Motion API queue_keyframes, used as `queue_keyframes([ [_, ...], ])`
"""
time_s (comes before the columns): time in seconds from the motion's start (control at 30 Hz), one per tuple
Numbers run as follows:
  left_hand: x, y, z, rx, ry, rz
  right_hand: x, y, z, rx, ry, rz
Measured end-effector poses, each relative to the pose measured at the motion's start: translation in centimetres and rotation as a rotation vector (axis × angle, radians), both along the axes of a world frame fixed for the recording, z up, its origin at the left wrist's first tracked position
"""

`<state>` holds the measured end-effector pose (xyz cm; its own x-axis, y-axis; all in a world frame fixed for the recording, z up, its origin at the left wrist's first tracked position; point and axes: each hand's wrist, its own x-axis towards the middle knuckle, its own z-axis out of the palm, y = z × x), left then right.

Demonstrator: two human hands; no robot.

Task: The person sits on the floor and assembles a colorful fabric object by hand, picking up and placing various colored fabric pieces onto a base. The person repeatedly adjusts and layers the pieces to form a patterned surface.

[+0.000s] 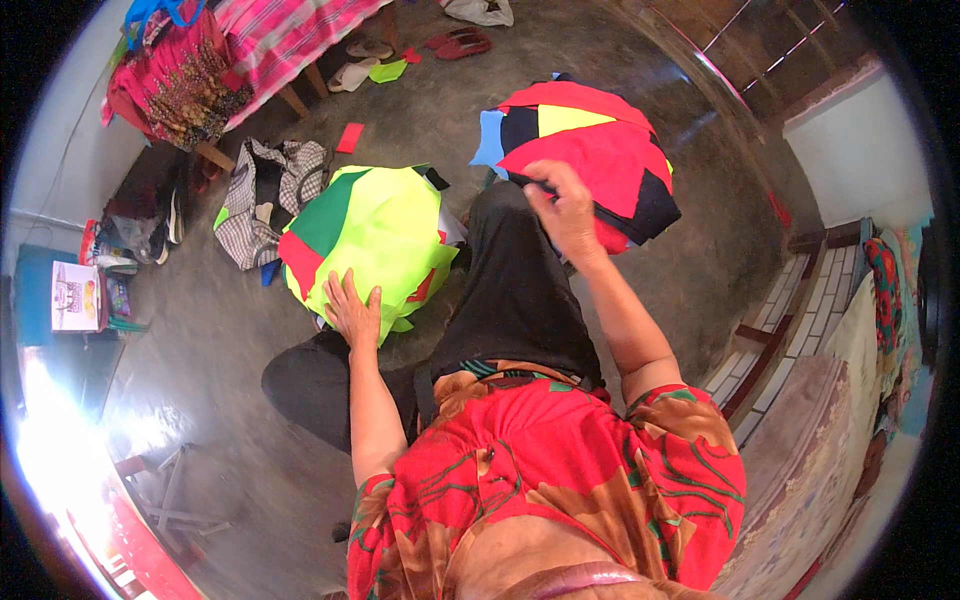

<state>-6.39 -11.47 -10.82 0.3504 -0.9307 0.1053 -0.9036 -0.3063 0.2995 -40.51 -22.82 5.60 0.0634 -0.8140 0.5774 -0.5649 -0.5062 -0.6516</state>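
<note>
Two heaps of cut cloth were set on the bare concrete floor (620, 100) in front of the seated person, whose black-clad legs (510, 290) ran between them. The yellow-green heap (375, 235), with green and red pieces showing at its left edge, lay on the left; the red, black and yellow heap (590, 150), with a blue piece at its far left edge, lay on the right. The two heaps were kept apart by a strip of floor and by the legs. Open floor was seen beyond the right heap and to the lower left, toward the glare. The left side was crowded: a checked cloth (265, 200) lay just beside the yellow-green heap, a small red scrap (350, 137) lay further off, and a bed with a striped pink cover (290, 35) closed the far left corner. Sandals (460, 43) were left near the far wall. The right edge was bounded by a brick step (790, 330) and a patterned mat (810, 470).

The left hand (355, 312) was laid flat on the near edge of the yellow-green heap, its grip open, fingers spread and pressed on the cloth, nothing pinched. The right hand (565, 210) was raised at the near edge of the red heap; its grip was curled about the edge of a red piece there, though how firmly the cloth was pinched could not be told, since the fingers were blurred.
</note>
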Motion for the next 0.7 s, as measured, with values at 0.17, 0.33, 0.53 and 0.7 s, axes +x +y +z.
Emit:
queue_keyframes([
  [0.17, -0.4, -0.2, 0.8, 0.025, 0.037, 0.0, -4.4, -1.3, -0.7, 0.034, 0.419, -0.23],
  [0.33, -0.2, -0.1, 0.8, 0.026, 0.05, 0.002, -5.4, -1.7, -3.4, -0.005, 0.513, -0.245],
  [0.53, -0.2, -0.2, 0.8, 0.025, 0.049, 0.001, -5.2, -2.4, -4.4, -0.032, 0.489, -0.287],
  [0.7, -0.2, -0.1, 0.5, -0.004, 0.036, -0.01, -5.1, -2.1, -4.5, -0.053, 0.46, -0.301],
])
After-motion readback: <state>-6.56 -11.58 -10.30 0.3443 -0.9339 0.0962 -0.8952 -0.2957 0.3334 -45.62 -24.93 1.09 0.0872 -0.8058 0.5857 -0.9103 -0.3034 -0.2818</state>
